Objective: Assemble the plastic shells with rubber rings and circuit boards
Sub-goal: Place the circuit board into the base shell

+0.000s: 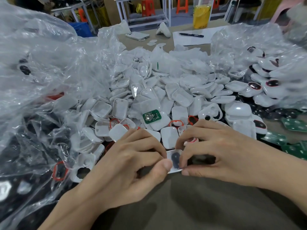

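Observation:
Both hands meet over one white plastic shell [173,161] with a dark opening, held just above the table's near edge. My left hand [131,165] pinches its left side between thumb and curled fingers. My right hand [216,151] grips its right side, thumb beneath and fingers curled over the top. Behind the hands lies a big heap of white shells [149,98]. A green circuit board [151,116] with a coin cell rests on the heap. Red rubber rings [176,123] lie among the nearest shells, and another red ring [59,170] sits at the left.
Crumpled clear plastic bags [49,72] cover the left side. Shells with dark inserts [265,87] pile at the right, with green boards [294,125] beyond them. At the back are a phone [137,36], a black pen [191,35] on paper and a yellow drink bag [201,14].

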Motion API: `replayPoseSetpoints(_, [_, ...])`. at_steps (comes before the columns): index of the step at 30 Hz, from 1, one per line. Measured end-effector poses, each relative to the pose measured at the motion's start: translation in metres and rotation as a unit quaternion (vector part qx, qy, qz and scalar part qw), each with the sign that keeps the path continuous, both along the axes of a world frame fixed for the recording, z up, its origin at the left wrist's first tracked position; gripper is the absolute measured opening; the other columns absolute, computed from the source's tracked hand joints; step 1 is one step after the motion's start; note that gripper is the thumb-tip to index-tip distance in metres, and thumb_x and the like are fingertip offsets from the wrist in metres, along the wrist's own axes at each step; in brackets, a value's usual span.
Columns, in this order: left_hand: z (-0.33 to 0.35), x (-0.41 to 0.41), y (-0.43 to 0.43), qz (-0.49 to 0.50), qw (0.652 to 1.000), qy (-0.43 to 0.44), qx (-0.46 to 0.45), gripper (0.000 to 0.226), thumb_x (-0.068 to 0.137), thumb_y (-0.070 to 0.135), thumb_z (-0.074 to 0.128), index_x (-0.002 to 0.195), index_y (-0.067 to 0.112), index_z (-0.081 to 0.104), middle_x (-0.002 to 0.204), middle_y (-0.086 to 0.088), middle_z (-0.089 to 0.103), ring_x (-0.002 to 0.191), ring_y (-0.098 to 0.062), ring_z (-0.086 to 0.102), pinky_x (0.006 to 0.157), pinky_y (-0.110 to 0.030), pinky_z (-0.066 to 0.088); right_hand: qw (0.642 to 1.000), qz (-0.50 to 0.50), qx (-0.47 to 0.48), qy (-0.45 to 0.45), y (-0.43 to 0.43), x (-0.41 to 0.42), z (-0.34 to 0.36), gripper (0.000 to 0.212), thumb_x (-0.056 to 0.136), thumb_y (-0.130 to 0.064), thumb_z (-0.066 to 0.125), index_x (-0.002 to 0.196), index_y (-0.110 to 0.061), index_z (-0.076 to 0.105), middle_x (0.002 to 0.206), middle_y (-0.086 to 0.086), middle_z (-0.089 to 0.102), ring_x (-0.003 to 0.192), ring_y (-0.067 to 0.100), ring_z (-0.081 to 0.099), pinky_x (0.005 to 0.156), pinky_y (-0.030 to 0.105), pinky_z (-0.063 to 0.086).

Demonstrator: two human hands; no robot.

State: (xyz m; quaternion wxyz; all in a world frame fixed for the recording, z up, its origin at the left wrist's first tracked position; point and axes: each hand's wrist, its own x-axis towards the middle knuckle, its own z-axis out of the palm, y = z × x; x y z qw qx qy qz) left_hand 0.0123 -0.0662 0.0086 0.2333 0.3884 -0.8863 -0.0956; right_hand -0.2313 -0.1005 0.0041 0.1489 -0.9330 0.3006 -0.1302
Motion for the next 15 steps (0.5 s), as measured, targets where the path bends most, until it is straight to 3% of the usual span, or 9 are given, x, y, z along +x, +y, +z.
replayPoseSetpoints(10, [0.0042,0.0014,0.0023,0.013,1.0,0.026,0.006,0.037,0.101,0.034,0.046,0.077,0.019,0.068,0.093,0.015,0.063,0.092,-0.012,0.056,0.081,-0.032,0.044,1.0,-0.013,0.013,0.0,0.0008,0.0,-0.0003,0.017,0.09,-0.061,0.056,0.091,-0.046,0.063,0.111,-0.026,0.053,0.107,0.004,0.048,0.094,0.021,0.036])
replayPoseSetpoints(15, [0.0013,0.0004,0.0017,0.011,1.0,-0.012,-0.001,0.037,0.102,0.036,0.046,0.075,0.019,0.066,0.093,0.016,0.062,0.093,-0.012,0.055,0.082,-0.033,0.043,1.0,-0.016,0.01,0.001,0.0012,-0.0005,0.0005,0.017,0.09,-0.06,0.057,0.09,-0.045,0.062,0.11,-0.026,0.053,0.106,0.003,0.048,0.094,0.021,0.035])
